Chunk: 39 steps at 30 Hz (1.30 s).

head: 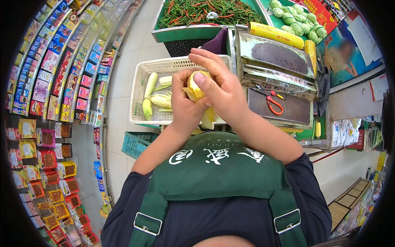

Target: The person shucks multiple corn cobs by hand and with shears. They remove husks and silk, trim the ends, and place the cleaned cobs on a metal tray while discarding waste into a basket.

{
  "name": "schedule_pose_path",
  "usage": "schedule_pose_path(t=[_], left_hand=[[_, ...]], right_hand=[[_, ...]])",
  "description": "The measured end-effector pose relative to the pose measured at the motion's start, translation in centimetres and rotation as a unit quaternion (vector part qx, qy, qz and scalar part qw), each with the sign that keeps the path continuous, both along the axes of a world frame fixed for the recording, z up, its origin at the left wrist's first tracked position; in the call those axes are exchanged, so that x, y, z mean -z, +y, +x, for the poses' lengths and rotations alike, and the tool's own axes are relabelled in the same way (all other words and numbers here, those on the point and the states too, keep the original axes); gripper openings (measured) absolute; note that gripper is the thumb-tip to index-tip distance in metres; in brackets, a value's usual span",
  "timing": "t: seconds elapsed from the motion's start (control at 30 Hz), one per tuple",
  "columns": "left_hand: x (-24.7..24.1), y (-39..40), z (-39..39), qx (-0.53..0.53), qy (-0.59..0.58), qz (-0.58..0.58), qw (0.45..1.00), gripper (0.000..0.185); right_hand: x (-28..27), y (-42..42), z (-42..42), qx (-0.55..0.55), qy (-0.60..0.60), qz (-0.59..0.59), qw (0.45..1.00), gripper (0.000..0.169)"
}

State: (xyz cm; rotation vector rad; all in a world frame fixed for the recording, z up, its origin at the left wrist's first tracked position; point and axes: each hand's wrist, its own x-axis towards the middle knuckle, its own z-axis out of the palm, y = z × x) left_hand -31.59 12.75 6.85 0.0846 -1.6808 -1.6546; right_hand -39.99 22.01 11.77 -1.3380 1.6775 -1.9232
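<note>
Both hands are on a partly husked ear of corn (pixel 195 89), held in front of the apron. My left hand (pixel 182 102) wraps its fingers around the ear from the left. My right hand (pixel 223 85) presses its thumb on the exposed yellow kernels, its other fingers stretched out beyond the ear. Pale husk hangs below the hands. Behind them is a white plastic crate (pixel 133 108), in which several ears of corn (pixel 151 84) lie, pale green husk on some. My hands hide the crate's right part.
Right of the crate, red-handled scissors (pixel 274 103) lie on a film-wrapping machine (pixel 280 60) with a yellow wrap roll (pixel 276 35). Farther back are a bin of green and red chillies (pixel 197 14) and cabbages (pixel 296 20). A teal crate (pixel 135 145) sits low left; snack shelves (pixel 61 61) line the left.
</note>
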Motion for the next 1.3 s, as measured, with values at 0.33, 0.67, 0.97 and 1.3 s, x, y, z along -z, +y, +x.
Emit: schedule_pose_path(t=[0.33,0.67,0.97,1.3], left_hand=[[-0.2,1.3,-0.9,-0.091,0.14,-0.024,0.986,0.076],[-2.0,2.7,-0.7,0.026,0.043,0.084,0.995,0.057],[-5.8,-9.0,2.2,-0.01,0.061,0.284,0.957,0.036],[-4.9,-6.5,-1.2,0.048,0.027,0.198,0.979,0.027]], right_hand=[[0.2,-0.2,0.8,-0.03,-0.317,-0.098,0.943,0.042],[-1.7,-0.2,-1.1,-0.061,-0.533,-0.265,0.801,0.039],[3.7,6.4,-2.7,-0.045,0.207,0.172,0.962,0.037],[5.2,3.7,-2.5,-0.008,0.156,0.217,0.964,0.039]])
